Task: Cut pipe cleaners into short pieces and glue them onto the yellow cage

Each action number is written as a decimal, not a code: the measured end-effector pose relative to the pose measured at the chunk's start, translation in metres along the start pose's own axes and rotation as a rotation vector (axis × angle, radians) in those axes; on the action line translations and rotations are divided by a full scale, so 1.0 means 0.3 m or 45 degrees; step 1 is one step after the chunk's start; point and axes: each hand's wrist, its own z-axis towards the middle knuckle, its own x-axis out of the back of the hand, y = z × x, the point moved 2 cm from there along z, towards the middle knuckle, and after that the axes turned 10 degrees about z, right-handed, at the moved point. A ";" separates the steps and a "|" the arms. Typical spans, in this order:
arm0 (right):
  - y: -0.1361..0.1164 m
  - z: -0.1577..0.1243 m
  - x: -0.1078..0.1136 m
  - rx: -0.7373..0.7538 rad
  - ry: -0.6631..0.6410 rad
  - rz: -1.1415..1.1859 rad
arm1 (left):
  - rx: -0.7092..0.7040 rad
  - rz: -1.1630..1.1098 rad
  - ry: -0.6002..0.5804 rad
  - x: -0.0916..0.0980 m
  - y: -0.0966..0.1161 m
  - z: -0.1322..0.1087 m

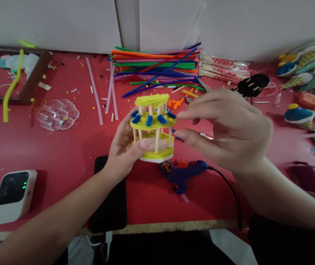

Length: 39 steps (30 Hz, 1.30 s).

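A small two-tier model made of wooden sticks, yellow pipe cleaner and short blue pieces sits upright in my left hand. That hand is closed around its left side, the thumb across the lower front. My right hand is at the model's right edge, thumb and forefinger apart. Its forefinger tip is at a blue piece on the upper yellow ring; whether they touch I cannot tell. Another bit of blue shows by the right thumb tip. Below the model lies a blue glue gun, partly covered by it.
Behind the model lies a pile of coloured pipe cleaners. Clear glue sticks and a flower-shaped clear tray are to the left. A black phone and a white device are near the front edge. The gun's cord runs right.
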 end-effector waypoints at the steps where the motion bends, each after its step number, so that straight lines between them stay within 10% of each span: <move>1: -0.005 -0.001 -0.002 0.038 0.008 -0.042 | -0.024 0.032 -0.010 -0.003 0.001 -0.002; 39: -0.029 -0.014 -0.008 0.335 -0.069 -0.339 | 0.236 -0.215 0.093 -0.035 0.064 -0.015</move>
